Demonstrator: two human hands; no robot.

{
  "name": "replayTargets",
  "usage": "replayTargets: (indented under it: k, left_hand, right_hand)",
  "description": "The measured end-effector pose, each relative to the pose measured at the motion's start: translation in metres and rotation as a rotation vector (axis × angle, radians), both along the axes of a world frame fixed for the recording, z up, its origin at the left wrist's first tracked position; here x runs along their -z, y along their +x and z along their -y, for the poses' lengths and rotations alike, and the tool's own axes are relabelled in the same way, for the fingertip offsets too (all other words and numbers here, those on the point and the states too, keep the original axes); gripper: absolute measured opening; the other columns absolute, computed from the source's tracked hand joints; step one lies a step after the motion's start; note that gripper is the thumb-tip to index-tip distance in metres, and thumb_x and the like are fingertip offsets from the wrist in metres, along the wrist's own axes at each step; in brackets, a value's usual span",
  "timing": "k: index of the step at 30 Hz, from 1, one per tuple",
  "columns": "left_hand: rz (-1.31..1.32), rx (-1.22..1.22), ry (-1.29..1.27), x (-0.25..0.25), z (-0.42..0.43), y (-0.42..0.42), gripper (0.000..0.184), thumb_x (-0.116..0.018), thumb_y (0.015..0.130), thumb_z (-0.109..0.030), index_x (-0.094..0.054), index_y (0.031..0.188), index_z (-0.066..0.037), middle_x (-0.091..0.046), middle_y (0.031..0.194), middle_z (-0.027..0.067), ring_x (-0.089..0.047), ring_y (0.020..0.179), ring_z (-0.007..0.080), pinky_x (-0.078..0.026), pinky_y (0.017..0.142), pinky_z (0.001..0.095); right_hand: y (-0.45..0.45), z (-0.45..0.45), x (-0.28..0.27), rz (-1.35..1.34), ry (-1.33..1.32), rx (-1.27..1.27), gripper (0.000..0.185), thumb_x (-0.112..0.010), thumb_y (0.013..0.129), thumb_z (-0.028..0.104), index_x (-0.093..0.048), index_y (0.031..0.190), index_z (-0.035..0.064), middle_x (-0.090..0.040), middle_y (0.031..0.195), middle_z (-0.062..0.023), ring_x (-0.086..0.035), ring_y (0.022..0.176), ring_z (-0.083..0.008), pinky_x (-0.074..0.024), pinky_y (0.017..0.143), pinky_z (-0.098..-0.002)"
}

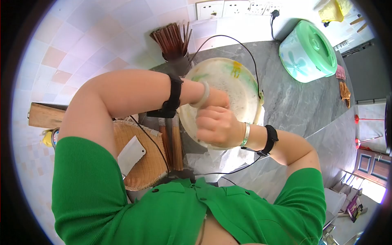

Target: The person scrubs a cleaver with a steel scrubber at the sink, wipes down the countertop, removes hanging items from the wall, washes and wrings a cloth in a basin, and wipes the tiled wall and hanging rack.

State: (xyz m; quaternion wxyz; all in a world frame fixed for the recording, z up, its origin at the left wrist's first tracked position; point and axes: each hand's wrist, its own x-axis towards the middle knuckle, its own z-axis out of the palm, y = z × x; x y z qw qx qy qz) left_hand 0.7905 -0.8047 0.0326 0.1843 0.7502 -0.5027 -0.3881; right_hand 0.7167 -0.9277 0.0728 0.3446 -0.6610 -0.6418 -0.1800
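Observation:
My left hand, with a pale bangle at its wrist, is closed over a pale round basin that has green and yellow patterns. Just below and touching it, my right hand is closed in a fist, a silver bracelet on its wrist. Whatever the fingers of either hand hold, if anything, is hidden. Grey specks show on the inside of the basin, and crumpled clear plastic lies by its lower edge.
A cleaver lies in a woven basket at the lower left, with brushes beside it. A holder of chopsticks stands against the tiled wall. A green-lidded container is at the upper right. Black cables cross the grey counter.

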Motion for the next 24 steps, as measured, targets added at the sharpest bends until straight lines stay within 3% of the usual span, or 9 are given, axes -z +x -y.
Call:
replayTargets:
  k: [1,4,7,10,13,16,18,20,24]
  left_hand:
    - [0.011,0.012,-0.011,0.008,0.001,-0.002,0.011,-0.056,0.065,-0.009,-0.063,0.067,-0.001,-0.060,0.065,0.0166,-0.054,0.057,0.0276,-0.044,0.055,0.0371]
    - [-0.025,-0.018,0.306,0.024,0.010,-0.003,0.016,-0.050,0.080,-0.010,-0.064,0.085,-0.003,-0.063,0.086,0.0077,-0.056,0.080,0.0210,-0.044,0.072,0.0344]
    - [0.035,-0.005,0.199,0.029,0.008,0.015,0.021,-0.048,0.083,-0.015,-0.065,0.082,-0.002,-0.062,0.085,0.0086,-0.056,0.085,0.0185,-0.044,0.070,0.0321]
    - [-0.107,-0.310,0.004,-0.007,-0.008,0.029,0.019,-0.052,0.080,-0.017,-0.065,0.082,-0.004,-0.064,0.077,0.0107,-0.061,0.070,0.0215,-0.048,0.063,0.0377]
    - [-1.318,-1.037,-0.574,-0.120,-0.033,-0.031,0.024,-0.048,0.087,-0.015,-0.057,0.106,-0.003,-0.062,0.100,0.0078,-0.061,0.087,0.0205,-0.051,0.076,0.0365]
    - [-1.307,-0.891,-0.773,-0.149,-0.052,-0.077,0.039,-0.053,0.086,-0.008,-0.042,0.123,-0.004,-0.054,0.116,0.0082,-0.057,0.102,0.0214,-0.047,0.088,0.0362]
    - [-0.957,-0.966,-0.933,-0.163,-0.052,-0.118,0.041,-0.056,0.082,-0.005,-0.043,0.121,-0.005,-0.053,0.114,0.0078,-0.054,0.104,0.0188,-0.046,0.089,0.0341]
    - [-0.460,-0.966,-1.019,-0.180,-0.053,-0.153,0.043,-0.060,0.079,-0.005,-0.044,0.118,-0.006,-0.052,0.110,0.0048,-0.050,0.105,0.0141,-0.043,0.090,0.0302]
    - [-0.622,-1.045,-1.032,-0.212,-0.099,-0.204,0.044,-0.064,0.077,-0.006,-0.044,0.116,-0.001,-0.052,0.105,0.0027,-0.051,0.097,0.0113,-0.042,0.082,0.0255]
  right_hand:
    - [-0.001,0.000,0.004,-0.002,-0.025,-0.019,0.019,-0.056,0.050,0.017,-0.047,0.065,0.0085,-0.052,0.077,-0.0070,-0.058,0.080,-0.0256,-0.0477,0.066,-0.0336]
    - [-0.004,-0.001,0.015,-0.003,-0.098,-0.041,0.019,-0.057,0.052,0.017,-0.049,0.066,0.0088,-0.053,0.077,-0.0068,-0.058,0.081,-0.0251,-0.0473,0.068,-0.0333]
    - [0.006,0.005,0.008,-0.015,-0.079,0.013,0.018,-0.060,0.055,0.012,-0.052,0.072,0.0078,-0.057,0.084,-0.0082,-0.058,0.084,-0.0265,-0.0475,0.070,-0.0334]
    - [0.015,0.018,-0.027,-0.160,0.163,0.178,0.016,-0.061,0.065,0.003,-0.056,0.079,0.0061,-0.060,0.092,-0.0107,-0.059,0.086,-0.0277,-0.0481,0.074,-0.0330]
    - [0.009,0.036,-0.064,-0.570,0.560,0.558,0.006,-0.060,0.081,0.002,-0.057,0.085,0.0056,-0.061,0.096,-0.0107,-0.059,0.087,-0.0205,-0.0487,0.076,-0.0311]
    - [0.014,0.038,-0.090,-1.090,1.116,0.408,0.009,-0.061,0.084,0.012,-0.056,0.083,0.0051,-0.059,0.091,-0.0062,-0.057,0.080,-0.0144,-0.0474,0.073,-0.0288]
    - [0.008,0.034,-0.106,-1.264,1.281,0.330,0.015,-0.057,0.089,0.018,-0.056,0.084,0.0046,-0.058,0.088,-0.0062,-0.056,0.078,-0.0147,-0.0473,0.071,-0.0291]
    - [-0.007,0.019,-0.123,-1.324,1.283,0.284,0.020,-0.053,0.091,0.024,-0.055,0.086,0.0039,-0.058,0.087,-0.0065,-0.056,0.076,-0.0148,-0.0472,0.070,-0.0288]
    - [-0.042,-0.028,-0.150,-1.396,1.218,0.127,0.027,-0.050,0.092,0.030,-0.052,0.087,0.0037,-0.057,0.084,-0.0061,-0.056,0.073,-0.0151,-0.0476,0.066,-0.0284]
